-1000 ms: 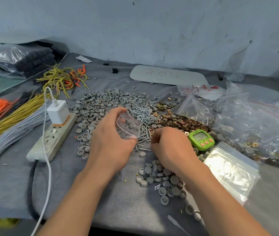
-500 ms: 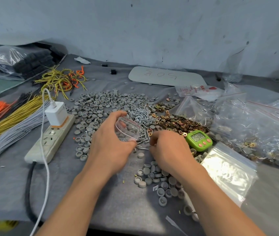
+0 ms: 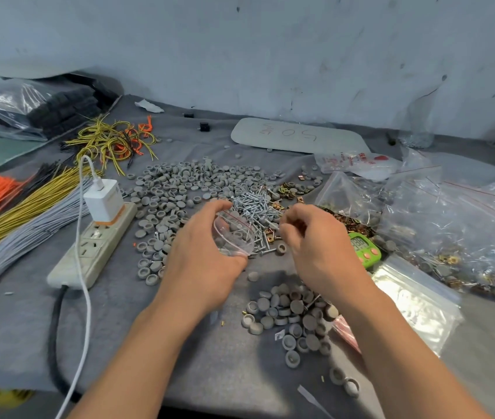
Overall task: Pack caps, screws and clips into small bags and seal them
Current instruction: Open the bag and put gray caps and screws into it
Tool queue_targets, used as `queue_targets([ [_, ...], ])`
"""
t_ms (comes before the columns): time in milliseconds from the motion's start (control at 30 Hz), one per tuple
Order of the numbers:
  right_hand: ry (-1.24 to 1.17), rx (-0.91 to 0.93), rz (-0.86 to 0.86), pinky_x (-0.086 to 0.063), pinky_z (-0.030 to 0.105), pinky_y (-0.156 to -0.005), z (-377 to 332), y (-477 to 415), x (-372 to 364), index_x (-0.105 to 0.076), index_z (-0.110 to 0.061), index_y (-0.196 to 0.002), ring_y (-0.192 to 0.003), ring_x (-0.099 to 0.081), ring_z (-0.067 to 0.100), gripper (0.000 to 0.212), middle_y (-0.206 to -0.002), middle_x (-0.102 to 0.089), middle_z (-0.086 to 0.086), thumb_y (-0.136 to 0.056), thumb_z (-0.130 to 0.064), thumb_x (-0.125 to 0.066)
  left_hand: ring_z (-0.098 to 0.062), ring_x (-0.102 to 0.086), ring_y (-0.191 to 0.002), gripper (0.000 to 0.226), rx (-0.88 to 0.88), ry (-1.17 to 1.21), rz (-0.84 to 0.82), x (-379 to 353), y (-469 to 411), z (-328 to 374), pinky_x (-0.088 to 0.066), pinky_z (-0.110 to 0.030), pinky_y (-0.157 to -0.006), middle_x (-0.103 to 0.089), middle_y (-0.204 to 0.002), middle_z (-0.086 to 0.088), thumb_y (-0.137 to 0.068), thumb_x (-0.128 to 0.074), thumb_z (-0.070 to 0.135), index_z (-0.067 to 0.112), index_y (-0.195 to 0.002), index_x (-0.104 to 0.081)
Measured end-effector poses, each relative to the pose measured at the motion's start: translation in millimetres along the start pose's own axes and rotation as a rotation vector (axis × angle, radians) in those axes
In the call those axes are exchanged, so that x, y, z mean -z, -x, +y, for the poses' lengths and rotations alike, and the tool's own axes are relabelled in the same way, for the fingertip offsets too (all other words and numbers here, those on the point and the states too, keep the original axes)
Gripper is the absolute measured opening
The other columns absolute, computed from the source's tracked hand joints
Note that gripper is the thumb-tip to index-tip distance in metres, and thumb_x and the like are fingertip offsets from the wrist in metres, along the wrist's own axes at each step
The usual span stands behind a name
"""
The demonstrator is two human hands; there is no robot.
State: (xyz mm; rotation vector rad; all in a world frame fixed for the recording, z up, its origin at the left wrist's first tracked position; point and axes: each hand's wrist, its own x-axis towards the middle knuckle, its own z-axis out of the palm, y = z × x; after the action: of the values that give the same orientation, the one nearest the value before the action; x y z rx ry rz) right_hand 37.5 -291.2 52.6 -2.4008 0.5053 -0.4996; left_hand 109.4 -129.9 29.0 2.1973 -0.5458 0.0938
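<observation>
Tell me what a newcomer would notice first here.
At the centre, the left hand holds a small clear plastic bag beside a pile of silver metal screws, with the right hand curled nearby. Round grey plastic caps lie scattered around them, and bundles of orange, yellow and grey wires at the left edge.

Scuffed pale wall [image 3: 270,40], grey, perhaps felt, tabletop [image 3: 113,328]

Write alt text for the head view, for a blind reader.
The left hand holds a small clear bag open while the right hand pinches a screw beside it, above piles of grey caps, screws and brass clips.
</observation>
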Motion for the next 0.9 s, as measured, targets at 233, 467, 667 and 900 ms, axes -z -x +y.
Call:
queue_targets([
  [233,0.012,0.357,0.067,-0.038,0.022,-0.082,-18.1,7.0,-23.1,-0.069,-0.027,-0.090,-0.090,-0.048,0.007,0.014,-0.089,-0.055,-0.018,-0.095,-0.014,-0.069,-0.002,-0.057,-0.084,0.077,-0.038,-0.005,-0.051,-3.2,-0.3,5.7,-0.039,-0.019,-0.067,-0.065,-0.100,0.020,-0.070,-0.083,0.019,0.054,-0.129,-0.047],
  [467,0.068,-0.008,0.145,-0.044,0.038,-0.090,9.7,-14.5,-18.9,-0.077,-0.030,-0.102,-0.102,-0.055,0.021,0.021,-0.099,-0.062,-0.011,-0.100,-0.016,-0.062,0.002,-0.068,-0.080,0.064,0.042,0.323,0.048,7.6,-4.0,-0.1,-0.051,-0.014,-0.072,-0.070,-0.097,0.017,-0.074,-0.085,0.009,0.046,-0.120,-0.060],
  [667,0.481,0.014,-0.128,-0.038,0.040,-0.100,11.0,-11.6,-37.1,-0.067,-0.026,-0.118,-0.118,-0.049,0.025,0.028,-0.123,-0.057,-0.001,-0.091,-0.019,-0.069,-0.012,-0.073,-0.092,0.061,0.205,0.854,-0.004,19.4,-7.1,5.7,-0.057,-0.020,-0.077,-0.078,-0.107,-0.002,-0.081,-0.072,-0.012,0.024,-0.130,-0.063],
  [900,0.414,0.035,-0.056,-0.038,0.039,-0.093,6.7,-8.9,-31.5,-0.065,-0.024,-0.106,-0.107,-0.053,0.025,0.012,-0.114,-0.061,-0.001,-0.098,-0.017,-0.060,-0.015,-0.070,-0.084,0.065,0.289,1.211,-0.214,28.6,-8.2,5.0,-0.054,-0.037,-0.089,-0.076,-0.095,-0.002,-0.069,-0.067,0.002,0.013,-0.132,-0.060],
])
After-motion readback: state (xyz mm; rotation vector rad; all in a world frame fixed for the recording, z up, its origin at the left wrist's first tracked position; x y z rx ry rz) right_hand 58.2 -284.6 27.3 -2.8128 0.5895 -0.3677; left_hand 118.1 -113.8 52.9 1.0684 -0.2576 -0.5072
